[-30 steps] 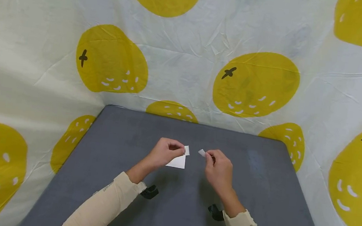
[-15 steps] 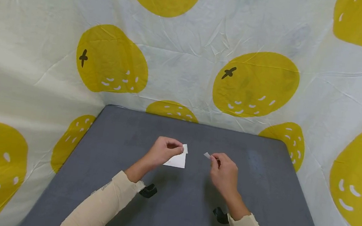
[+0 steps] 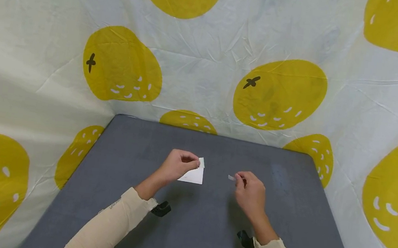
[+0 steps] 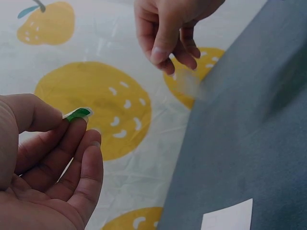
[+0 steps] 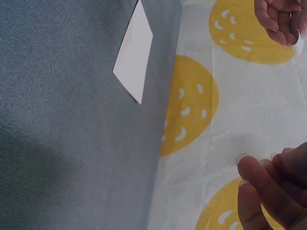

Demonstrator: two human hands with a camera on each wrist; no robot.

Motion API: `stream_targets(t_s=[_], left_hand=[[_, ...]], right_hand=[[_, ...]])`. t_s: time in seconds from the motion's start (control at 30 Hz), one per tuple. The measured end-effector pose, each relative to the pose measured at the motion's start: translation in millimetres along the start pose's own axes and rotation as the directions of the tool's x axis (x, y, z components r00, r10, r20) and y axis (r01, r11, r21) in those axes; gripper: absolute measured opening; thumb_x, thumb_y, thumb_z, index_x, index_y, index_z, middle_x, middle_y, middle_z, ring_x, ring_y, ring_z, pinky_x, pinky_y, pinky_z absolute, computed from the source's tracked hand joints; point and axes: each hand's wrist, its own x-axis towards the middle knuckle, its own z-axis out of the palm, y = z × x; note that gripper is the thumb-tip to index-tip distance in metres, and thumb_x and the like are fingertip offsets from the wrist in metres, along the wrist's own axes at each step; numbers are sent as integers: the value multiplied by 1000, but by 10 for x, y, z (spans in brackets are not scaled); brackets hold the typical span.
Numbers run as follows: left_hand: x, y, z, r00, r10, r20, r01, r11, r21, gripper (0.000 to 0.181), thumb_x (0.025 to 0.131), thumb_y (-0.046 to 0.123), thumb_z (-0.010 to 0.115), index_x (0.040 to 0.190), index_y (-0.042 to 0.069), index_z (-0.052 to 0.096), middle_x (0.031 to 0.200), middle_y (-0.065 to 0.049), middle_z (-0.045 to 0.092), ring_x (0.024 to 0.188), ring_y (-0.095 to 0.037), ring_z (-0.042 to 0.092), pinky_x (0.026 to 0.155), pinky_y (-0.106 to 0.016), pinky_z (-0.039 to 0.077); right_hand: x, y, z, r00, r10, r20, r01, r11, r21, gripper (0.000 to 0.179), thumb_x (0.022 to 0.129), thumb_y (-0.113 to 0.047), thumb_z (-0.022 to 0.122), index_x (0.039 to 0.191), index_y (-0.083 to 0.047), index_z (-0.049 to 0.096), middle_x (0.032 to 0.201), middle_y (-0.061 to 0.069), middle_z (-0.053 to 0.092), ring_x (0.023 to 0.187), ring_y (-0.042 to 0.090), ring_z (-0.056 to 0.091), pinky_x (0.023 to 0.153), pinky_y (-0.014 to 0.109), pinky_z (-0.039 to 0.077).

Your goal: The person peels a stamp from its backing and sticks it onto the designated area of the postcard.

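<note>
My left hand (image 3: 179, 166) is raised over the table and pinches a small sticker (image 3: 201, 162) between thumb and forefinger. In the left wrist view the sticker (image 4: 80, 113) shows green with a pale edge, its other part hidden by the fingers. To the right, my right hand (image 3: 251, 190) holds a small whitish, see-through piece (image 3: 231, 177) at its fingertips. That piece (image 4: 189, 87) is blurred in the left wrist view, and its kind cannot be told. Beneath the left hand a white card (image 3: 193, 175) lies flat, partly covered from view by that hand.
A dark grey cloth-covered table (image 3: 205, 227) spreads under both hands. Around its back and sides hangs a white curtain (image 3: 204, 79) printed with large yellow fruit. Dark wrist devices (image 3: 161, 209) show below both forearms.
The right hand has moved right and towards the person, widening the gap between the hands; the whitish piece went with it and tipped lower. The left hand has shifted slightly left, still pinching the sticker.
</note>
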Motion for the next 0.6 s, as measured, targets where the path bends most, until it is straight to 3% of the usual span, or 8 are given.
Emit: stream_targets(t_s=[0.27, 0.6], left_hand=[[-34, -3, -11, 1000, -5, -14, 5, 1000, -3, 17, 96, 15, 73, 103, 1, 80, 101, -13, 77, 84, -16, 65, 78, -34, 56], [-63, 14, -14, 1000, 15, 0, -15, 1000, -10, 18, 97, 13, 72, 105, -2, 79, 101, -15, 77, 84, -13, 65, 78, -31, 56]], right_hand=[[-49, 33, -6, 1000, -8, -28, 7, 1000, -17, 7, 94, -2, 72, 90, -1, 77, 77, 7, 72, 66, 20, 66, 62, 36, 52], [-63, -3, -19, 999, 2, -45, -1, 1000, 14, 7, 95, -5, 72, 92, -2, 78, 79, 7, 71, 67, 16, 60, 62, 31, 48]])
